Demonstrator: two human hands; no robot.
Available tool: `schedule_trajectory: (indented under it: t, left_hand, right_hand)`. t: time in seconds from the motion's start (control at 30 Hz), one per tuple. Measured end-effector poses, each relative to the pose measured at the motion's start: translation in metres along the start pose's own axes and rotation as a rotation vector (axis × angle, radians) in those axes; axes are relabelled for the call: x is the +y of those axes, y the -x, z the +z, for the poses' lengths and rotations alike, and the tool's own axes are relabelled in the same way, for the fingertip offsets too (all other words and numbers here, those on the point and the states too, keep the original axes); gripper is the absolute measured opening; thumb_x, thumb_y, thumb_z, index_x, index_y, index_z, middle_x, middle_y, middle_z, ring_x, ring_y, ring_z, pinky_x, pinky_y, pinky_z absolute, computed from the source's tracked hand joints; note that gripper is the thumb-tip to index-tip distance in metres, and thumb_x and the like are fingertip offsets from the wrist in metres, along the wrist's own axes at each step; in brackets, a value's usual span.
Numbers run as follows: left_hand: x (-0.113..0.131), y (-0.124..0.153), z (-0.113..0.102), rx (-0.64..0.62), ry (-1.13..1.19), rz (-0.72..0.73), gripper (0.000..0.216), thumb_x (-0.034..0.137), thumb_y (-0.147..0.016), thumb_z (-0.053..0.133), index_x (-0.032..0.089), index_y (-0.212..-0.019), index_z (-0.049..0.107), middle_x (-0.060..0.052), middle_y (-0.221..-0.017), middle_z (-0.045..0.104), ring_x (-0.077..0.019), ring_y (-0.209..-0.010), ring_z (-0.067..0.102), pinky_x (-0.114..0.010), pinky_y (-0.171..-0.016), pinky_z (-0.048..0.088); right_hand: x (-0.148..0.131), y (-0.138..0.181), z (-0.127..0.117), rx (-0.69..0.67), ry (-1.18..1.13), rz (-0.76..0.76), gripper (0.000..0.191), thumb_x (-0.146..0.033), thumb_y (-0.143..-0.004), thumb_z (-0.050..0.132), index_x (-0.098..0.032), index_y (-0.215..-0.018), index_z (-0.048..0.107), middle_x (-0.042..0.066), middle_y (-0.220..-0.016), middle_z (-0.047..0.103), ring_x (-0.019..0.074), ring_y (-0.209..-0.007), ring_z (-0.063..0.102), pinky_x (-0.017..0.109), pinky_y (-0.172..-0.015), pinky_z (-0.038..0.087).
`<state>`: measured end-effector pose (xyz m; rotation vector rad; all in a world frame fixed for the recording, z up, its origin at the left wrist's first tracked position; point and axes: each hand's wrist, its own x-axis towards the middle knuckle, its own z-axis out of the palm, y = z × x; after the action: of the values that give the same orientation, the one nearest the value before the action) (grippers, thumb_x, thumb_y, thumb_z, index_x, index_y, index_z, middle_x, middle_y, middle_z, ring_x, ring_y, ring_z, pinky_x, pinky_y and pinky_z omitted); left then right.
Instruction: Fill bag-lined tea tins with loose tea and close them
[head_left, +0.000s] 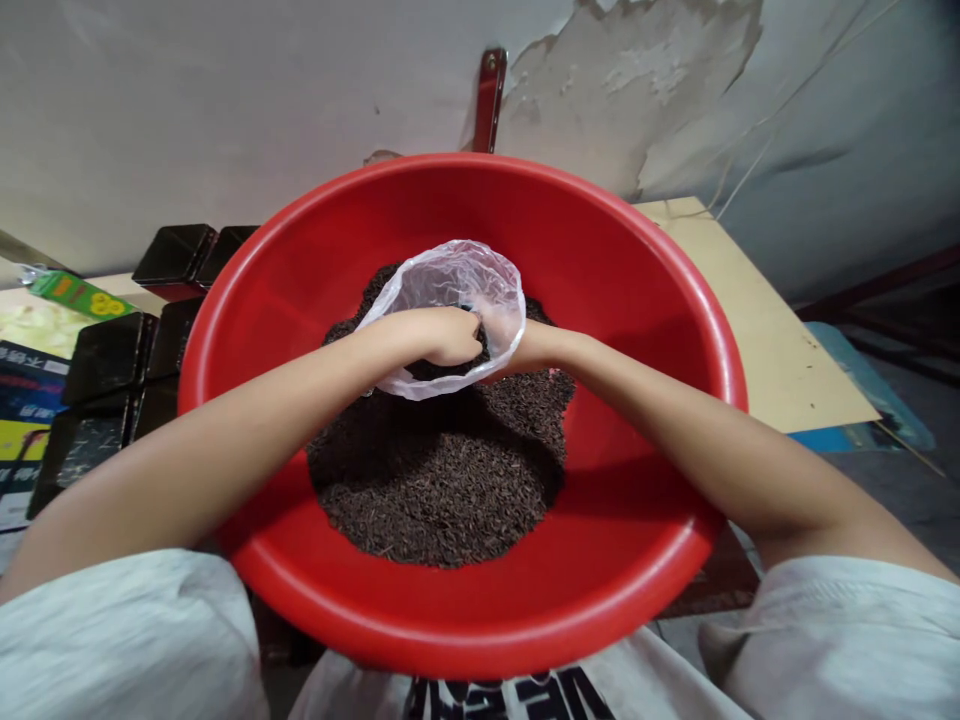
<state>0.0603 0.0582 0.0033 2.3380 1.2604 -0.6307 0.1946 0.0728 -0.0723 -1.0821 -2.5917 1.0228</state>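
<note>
A clear plastic bag stands with its mouth toward me in a large red basin. Dark brown loose pieces, short and thin like tea leaves, cover the basin's bottom; more of them show inside the bag. Through the bag's mouth reaches my left hand, its fingers curled in and their tips hidden, so what they hold cannot be made out. My right hand grips the bag from outside at its right side. It shows partly through the plastic, with the fingers mostly hidden.
Several dark square tins stand left of the basin, near a green packet. To the right lies a pale yellow board. Behind the basin, a red metal bar leans against a peeling wall.
</note>
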Motion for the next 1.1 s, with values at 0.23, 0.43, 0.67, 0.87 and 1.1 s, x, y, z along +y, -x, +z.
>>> schedule_trajectory:
  t: [0.23, 0.43, 0.67, 0.87, 1.1]
  left_hand:
    - [-0.027, 0.04, -0.013, 0.839, 0.262, 0.182, 0.032, 0.009, -0.073, 0.038, 0.014, -0.093, 0.063, -0.001, -0.094, 0.066, -0.0151, -0.086, 0.061, -0.028, -0.08, 0.049]
    - [-0.106, 0.034, 0.039, 1.15, 0.485, -0.023, 0.044, 0.005, -0.059, 0.046, 0.015, -0.102, 0.056, -0.004, -0.096, 0.06, -0.0158, -0.09, 0.057, -0.033, -0.081, 0.05]
    - [-0.125, 0.032, 0.049, 0.769, 0.489, 0.136, 0.06, 0.032, -0.073, 0.062, 0.024, -0.13, 0.044, -0.011, -0.128, 0.048, -0.0254, -0.115, 0.051, -0.042, -0.096, 0.047]
    - [-0.118, 0.054, 0.024, 0.458, 0.301, 0.257, 0.074, 0.039, -0.073, 0.062, 0.027, -0.141, 0.036, -0.01, -0.118, 0.049, -0.0271, -0.111, 0.053, -0.046, -0.096, 0.046]
    - [-0.108, 0.048, 0.03, 0.843, 0.055, 0.196, 0.021, 0.025, -0.074, 0.05, 0.023, -0.075, 0.07, -0.005, -0.115, 0.058, -0.0292, -0.113, 0.048, -0.05, -0.1, 0.038]
  right_hand:
    - [0.004, 0.003, -0.014, -0.008, -0.088, -0.041, 0.085, -0.03, -0.051, 0.083, -0.017, -0.129, 0.051, 0.01, -0.137, 0.051, 0.0276, -0.132, 0.042, 0.042, -0.118, 0.023]
    - [0.009, 0.004, -0.024, 0.019, -0.258, -0.025, 0.096, -0.046, -0.058, 0.078, -0.022, -0.14, 0.035, 0.01, -0.15, 0.035, 0.0273, -0.137, 0.035, 0.045, -0.116, 0.028]
    - [0.006, 0.004, -0.025, 0.142, -0.255, -0.004, 0.098, -0.044, -0.055, 0.081, -0.02, -0.139, 0.036, 0.013, -0.145, 0.04, 0.0302, -0.137, 0.034, 0.048, -0.118, 0.022]
    - [-0.004, 0.011, -0.038, 0.165, -0.308, -0.045, 0.085, -0.04, -0.058, 0.08, -0.018, -0.132, 0.045, 0.012, -0.132, 0.053, 0.0296, -0.123, 0.049, 0.052, -0.109, 0.035]
    - [-0.013, 0.022, -0.05, 0.117, -0.324, 0.003, 0.077, -0.04, -0.055, 0.082, -0.02, -0.123, 0.052, 0.008, -0.12, 0.059, 0.0269, -0.111, 0.056, 0.047, -0.099, 0.047]
